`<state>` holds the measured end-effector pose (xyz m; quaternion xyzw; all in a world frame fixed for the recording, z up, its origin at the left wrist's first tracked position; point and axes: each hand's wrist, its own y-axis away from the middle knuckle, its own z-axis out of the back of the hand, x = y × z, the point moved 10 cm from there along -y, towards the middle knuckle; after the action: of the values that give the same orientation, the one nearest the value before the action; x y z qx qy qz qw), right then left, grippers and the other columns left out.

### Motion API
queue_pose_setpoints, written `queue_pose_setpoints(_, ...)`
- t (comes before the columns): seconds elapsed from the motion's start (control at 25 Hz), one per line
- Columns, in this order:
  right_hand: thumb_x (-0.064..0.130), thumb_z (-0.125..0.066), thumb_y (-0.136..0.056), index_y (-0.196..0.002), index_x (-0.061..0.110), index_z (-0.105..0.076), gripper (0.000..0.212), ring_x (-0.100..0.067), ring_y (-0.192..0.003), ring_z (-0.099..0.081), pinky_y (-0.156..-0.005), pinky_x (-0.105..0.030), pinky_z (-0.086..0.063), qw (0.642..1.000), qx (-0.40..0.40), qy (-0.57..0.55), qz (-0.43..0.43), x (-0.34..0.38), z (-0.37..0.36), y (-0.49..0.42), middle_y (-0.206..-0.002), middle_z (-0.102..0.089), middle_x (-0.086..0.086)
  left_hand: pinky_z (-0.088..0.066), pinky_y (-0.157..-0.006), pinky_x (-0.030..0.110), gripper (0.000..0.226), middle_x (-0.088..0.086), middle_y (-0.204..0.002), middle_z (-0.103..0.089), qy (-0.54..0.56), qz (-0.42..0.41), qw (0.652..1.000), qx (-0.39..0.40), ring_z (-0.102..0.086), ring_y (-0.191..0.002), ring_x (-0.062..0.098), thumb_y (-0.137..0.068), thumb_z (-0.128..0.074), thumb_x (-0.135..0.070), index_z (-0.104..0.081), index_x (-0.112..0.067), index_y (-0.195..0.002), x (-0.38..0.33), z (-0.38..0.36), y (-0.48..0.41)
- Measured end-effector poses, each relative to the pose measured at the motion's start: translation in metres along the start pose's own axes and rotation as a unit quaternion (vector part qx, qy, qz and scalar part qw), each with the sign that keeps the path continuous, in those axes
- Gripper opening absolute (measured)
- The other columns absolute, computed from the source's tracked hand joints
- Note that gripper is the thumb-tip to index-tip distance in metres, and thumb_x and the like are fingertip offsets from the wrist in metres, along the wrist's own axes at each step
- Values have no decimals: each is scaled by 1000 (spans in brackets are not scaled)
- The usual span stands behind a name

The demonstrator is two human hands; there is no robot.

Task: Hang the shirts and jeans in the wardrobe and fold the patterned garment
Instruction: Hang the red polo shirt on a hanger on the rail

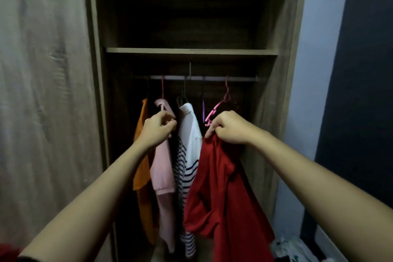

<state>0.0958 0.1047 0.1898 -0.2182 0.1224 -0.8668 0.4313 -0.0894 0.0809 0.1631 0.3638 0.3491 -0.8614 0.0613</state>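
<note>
A red shirt (223, 193) hangs down from my right hand (228, 128), which is shut on its top edge just below a pink hanger (214, 110) hooked on the wardrobe rail (240, 79). My left hand (158, 126) is closed against the shoulder of a pink shirt (162, 168) on its own hanger. Left of that hangs an orange shirt (141, 155). Between my hands hangs a white shirt with dark stripes (188, 155). A purple hanger (203, 108) dangles bare behind it.
A wooden shelf (191, 51) runs above the rail, with a dark compartment over it. The wardrobe door (42, 91) stands on the left. A pile of loose clothes (295, 249) lies on the floor at the lower right, beside a pale wall.
</note>
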Motion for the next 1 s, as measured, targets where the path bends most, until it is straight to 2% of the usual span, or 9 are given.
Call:
queue_pose_setpoints(0.08,-9,-42,-71,-92,13,-77,46,19,-56,-49,-52,3,-31,999,5,33,8,-9,6,-10,-77,-73,5,-54,-66,27,8,0,-73,-69,1,-6,999,32,-64,-54,7,-88,-56,-24,-63,-22,-90,-3,-24,-44)
queue_pose_setpoints(0.16,-10,-43,-72,-93,11,-76,44,24,-62,-50,-56,7,-28,998,10,62,20,-18,13,-18,-95,-74,-4,-54,-73,30,12,1,-77,-72,-4,-11,998,54,-67,-68,12,-88,-55,-29,-66,-25,-83,-8,-43,-83)
queue_pose_setpoints(0.28,-8,-43,-73,-92,14,-76,44,13,-73,-61,-57,6,-30,995,17,98,-2,-40,23,-37,-98,-74,-4,-45,-85,29,31,8,-101,-70,-12,3,997,78,-63,-98,23,-91,-53,-40,-68,-18,-105,-10,-80,-139)
queue_pose_setpoints(0.36,-8,-42,-75,-92,14,-76,44,18,-64,-57,-56,3,-35,994,21,108,-15,-53,26,-48,-98,-74,-3,-40,-93,29,46,13,-124,-61,2,24,996,90,-55,-117,28,-92,-50,-42,-57,-10,-124,-10,-105,-170)
queue_pose_setpoints(0.44,-7,-42,-74,-91,17,-76,45,6,-76,-64,-70,-8,-48,994,16,106,-20,-62,26,-57,-99,-74,0,-37,-99,32,58,21,-138,-47,13,64,992,107,-44,-127,34,-94,-49,-40,-40,-1,-137,-3,-128,-190)
queue_pose_setpoints(0.52,-5,-42,-72,-88,19,-77,46,-9,-87,-68,-83,-27,-53,994,11,102,-27,-72,25,-64,-97,-74,1,-36,-102,34,63,26,-141,-41,4,104,987,124,-41,-130,38,-94,-50,-34,-30,6,-139,8,-147,-201)
queue_pose_setpoints(0.56,-5,-42,-72,-88,20,-77,45,-11,-88,-68,-85,-29,-53,994,9,103,-30,-77,23,-67,-96,-75,1,-37,-102,34,59,27,-139,-42,-6,114,986,124,-42,-128,39,-94,-50,-29,-31,8,-137,14,-154,-206)
queue_pose_setpoints(0.72,-5,-42,-73,-90,19,-76,45,-11,-92,-66,-89,-26,-50,995,8,97,-36,-88,11,-70,-98,-74,1,-41,-97,39,37,31,-130,-49,-24,119,991,55,-49,-120,44,-91,-42,-6,-44,10,-124,16,-159,-210)
queue_pose_setpoints(1.0,-3,-43,-71,-90,19,-76,44,-12,-93,-66,-88,-21,-49,995,0,99,-15,-72,3,-79,-98,-74,-1,-40,-96,42,35,33,-124,-52,-12,79,997,-16,-48,-117,48,-91,-40,-11,-51,9,-118,-10,-117,-198)
